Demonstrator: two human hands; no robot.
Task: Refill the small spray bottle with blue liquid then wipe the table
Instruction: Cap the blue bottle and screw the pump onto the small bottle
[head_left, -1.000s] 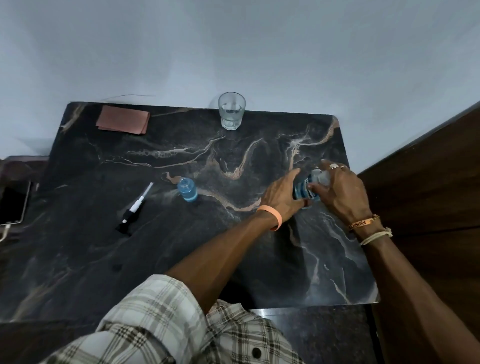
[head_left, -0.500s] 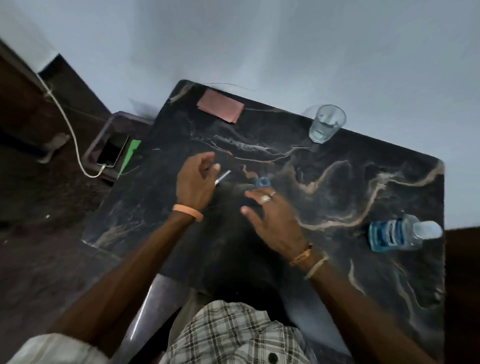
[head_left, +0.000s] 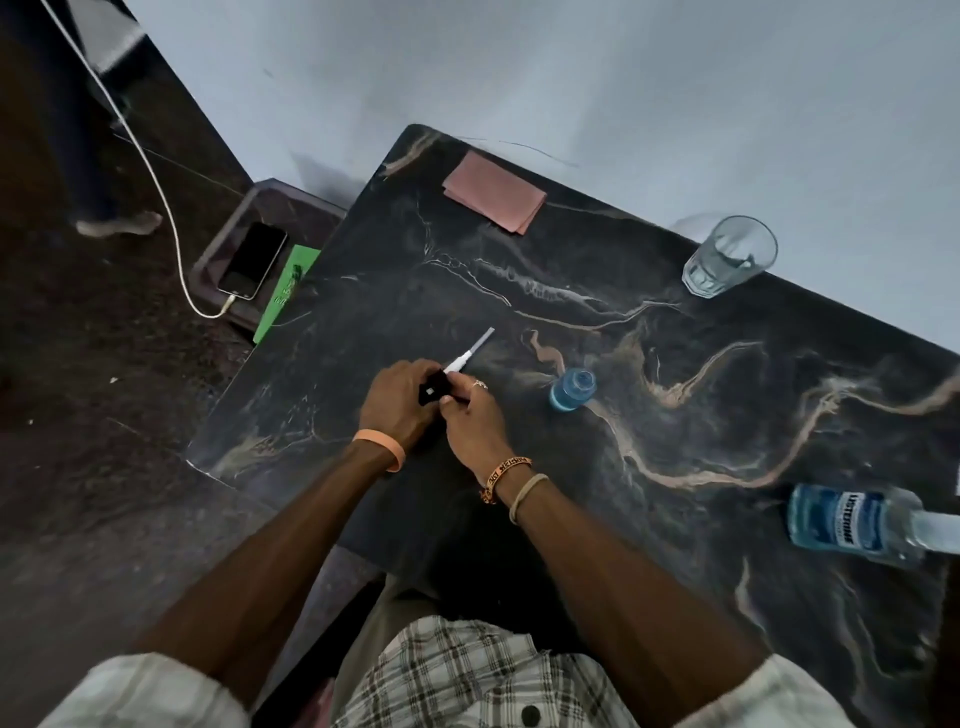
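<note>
My left hand (head_left: 397, 405) and right hand (head_left: 474, 423) both pinch the pump (head_left: 461, 362) mid-frame; its thin tube looks light and bendy. The open bottle (head_left: 571, 391) stands just right of them, probably tippable, so I'd hold its body.

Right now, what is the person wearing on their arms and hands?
The left hand has an orange band at its wrist. The right hand wears a ring, a lettered bracelet and a beige cord. Both sleeves are short, pale and checked.

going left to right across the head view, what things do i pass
phone → green sheet → spray pump → small blue bottle → glass → mouthwash bottle
</note>
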